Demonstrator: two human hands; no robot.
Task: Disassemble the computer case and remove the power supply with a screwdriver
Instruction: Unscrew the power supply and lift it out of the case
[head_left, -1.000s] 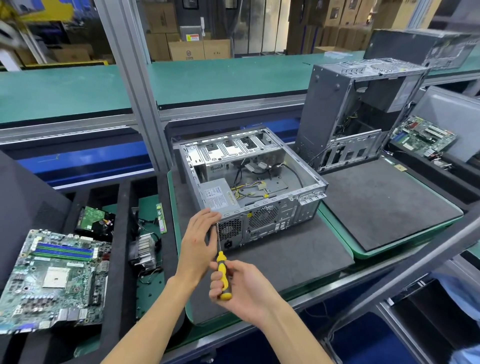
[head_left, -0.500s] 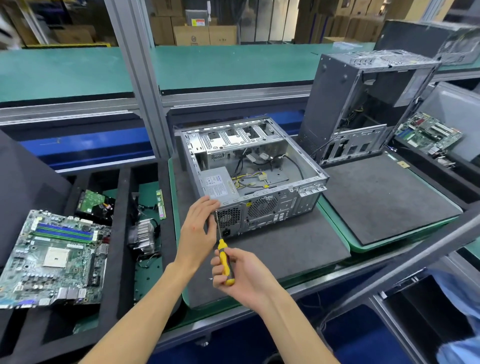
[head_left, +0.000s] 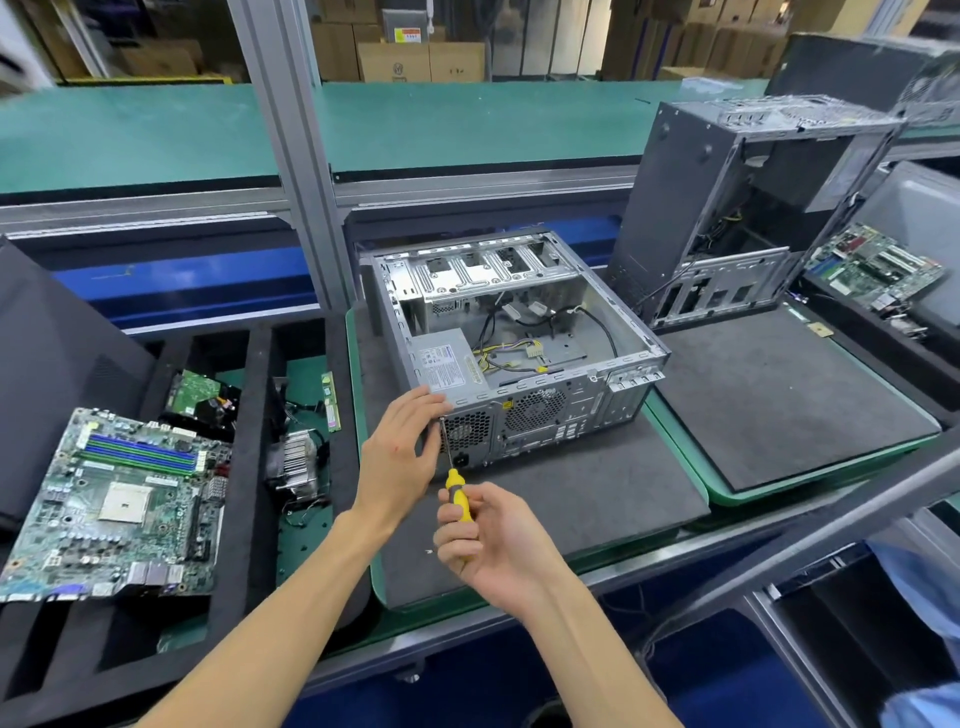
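An open grey computer case (head_left: 550, 415) lies on its side on a dark foam mat (head_left: 597, 493), rear panel towards me. The silver power supply (head_left: 447, 366) sits in its near left corner, loose yellow and black cables beside it. My right hand (head_left: 493, 540) grips the yellow-and-black handle of a screwdriver (head_left: 457, 499), whose shaft points up at the rear panel's left edge by the supply. My left hand (head_left: 402, 452) rests against the case's near left corner, fingers beside the screwdriver shaft near its tip.
A second case (head_left: 727, 208) stands upright at the back right on another mat. A motherboard (head_left: 114, 499), a heatsink (head_left: 296, 462) and a drive lie in black foam trays on the left. Another board (head_left: 878, 265) lies far right. An aluminium post (head_left: 291, 156) rises behind.
Both hands stay at the case's rear left corner with the screwdriver; my right hand has shifted slightly on the handle. The camera has tilted a little.
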